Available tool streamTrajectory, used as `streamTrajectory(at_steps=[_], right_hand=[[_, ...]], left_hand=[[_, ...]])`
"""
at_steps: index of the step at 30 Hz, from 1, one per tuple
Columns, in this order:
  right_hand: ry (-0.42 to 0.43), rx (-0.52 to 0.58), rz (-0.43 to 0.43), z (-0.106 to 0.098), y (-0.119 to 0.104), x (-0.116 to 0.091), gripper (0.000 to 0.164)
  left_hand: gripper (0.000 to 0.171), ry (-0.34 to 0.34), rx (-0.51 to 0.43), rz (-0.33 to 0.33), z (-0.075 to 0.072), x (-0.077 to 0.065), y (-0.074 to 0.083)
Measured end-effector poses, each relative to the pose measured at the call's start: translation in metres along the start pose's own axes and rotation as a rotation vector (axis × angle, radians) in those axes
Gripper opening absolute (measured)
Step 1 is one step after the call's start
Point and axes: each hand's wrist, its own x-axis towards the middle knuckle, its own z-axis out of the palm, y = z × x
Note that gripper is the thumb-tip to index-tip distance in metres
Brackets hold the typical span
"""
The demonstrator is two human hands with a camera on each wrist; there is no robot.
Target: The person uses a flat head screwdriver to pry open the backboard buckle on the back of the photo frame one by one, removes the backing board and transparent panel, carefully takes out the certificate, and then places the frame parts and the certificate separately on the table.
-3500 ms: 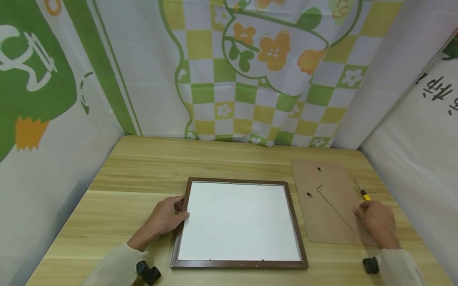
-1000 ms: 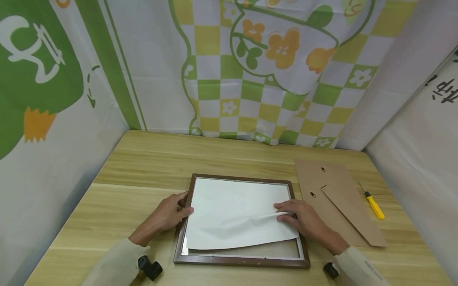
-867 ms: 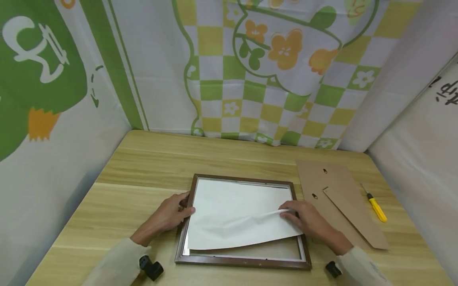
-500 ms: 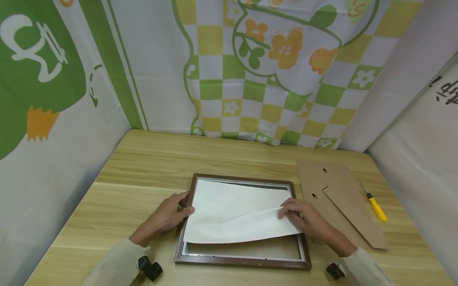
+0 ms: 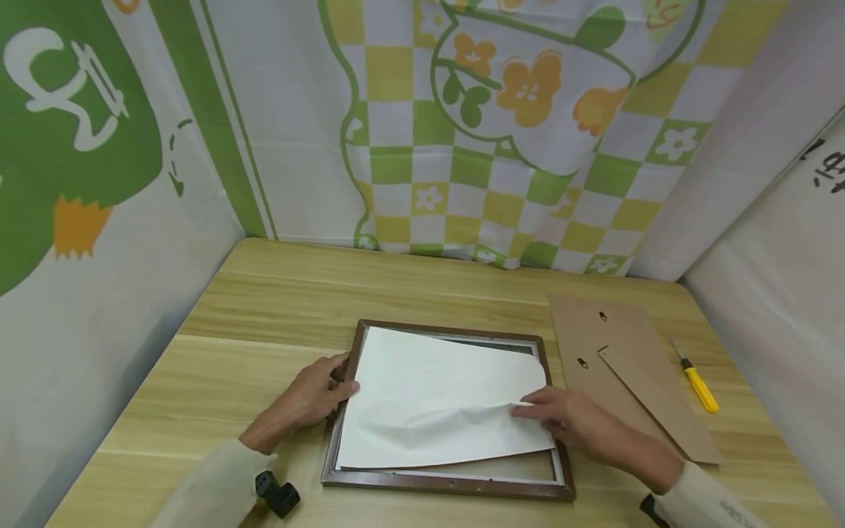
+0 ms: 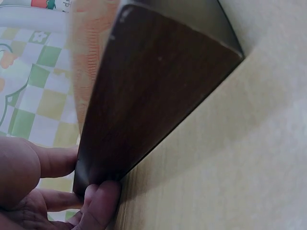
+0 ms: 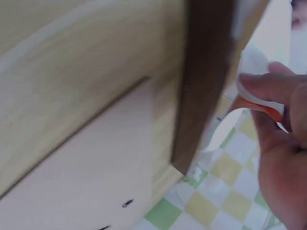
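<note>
A brown picture frame [image 5: 455, 484] lies face down on the table. My left hand [image 5: 306, 396] grips its left side, thumb on top; the left wrist view shows fingers [image 6: 100, 206] against the frame's dark side [image 6: 139, 91]. Inside the frame, a white sheet of paper [image 5: 442, 370] sits askew and creased, with gaps along the far and near sides showing what looks like glass [image 5: 515, 468]. My right hand [image 5: 574, 419] pinches the sheet near its right edge. In the right wrist view that edge is bent up between thumb and fingers, and its underside [image 7: 259, 106] is orange.
A brown backing board [image 5: 627, 352] with a stand leg and two small hangers lies right of the frame. Beyond it is a yellow-handled screwdriver [image 5: 701, 390]. Patterned cloth [image 5: 422, 176] hangs along the table's back edge, and pale cloth walls stand at both sides.
My right hand has left the screwdriver and taken hold of the paper's right side. The paper, earlier flat, has been lifted and shifted away, then back toward me. My left hand still grips the frame.
</note>
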Motion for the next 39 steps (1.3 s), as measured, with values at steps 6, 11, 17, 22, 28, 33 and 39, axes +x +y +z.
streamTrajectory(at_steps=[6, 11, 17, 22, 28, 33, 39], right_hand=[[0.092, -0.161, -0.141, 0.015, 0.003, -0.002, 0.06], [0.079, -0.228, -0.163, 0.014, 0.002, -0.003, 0.075], [0.092, -0.324, -0.223, 0.013, 0.006, -0.008, 0.075], [0.122, -0.485, -0.306, 0.017, 0.013, -0.017, 0.041], [0.323, -0.391, -0.321, 0.022, 0.018, -0.017, 0.046], [0.437, -0.051, -0.115, 0.01, 0.008, -0.012, 0.02], [0.618, 0.316, 0.173, -0.021, -0.003, -0.002, 0.028]], left_hand=[[0.058, -0.01, 0.009, 0.001, -0.001, 0.0, 0.0], [0.059, -0.007, 0.021, -0.016, -0.001, -0.001, 0.001], [0.059, -0.004, 0.02, -0.024, -0.001, 0.0, 0.001], [0.059, -0.01, 0.011, -0.007, -0.001, 0.0, 0.001], [0.059, -0.007, 0.023, 0.007, 0.0, -0.002, 0.0], [0.057, -0.004, 0.03, 0.036, -0.001, -0.002, -0.001], [0.051, 0.017, 0.015, 0.111, 0.0, -0.003, -0.004]])
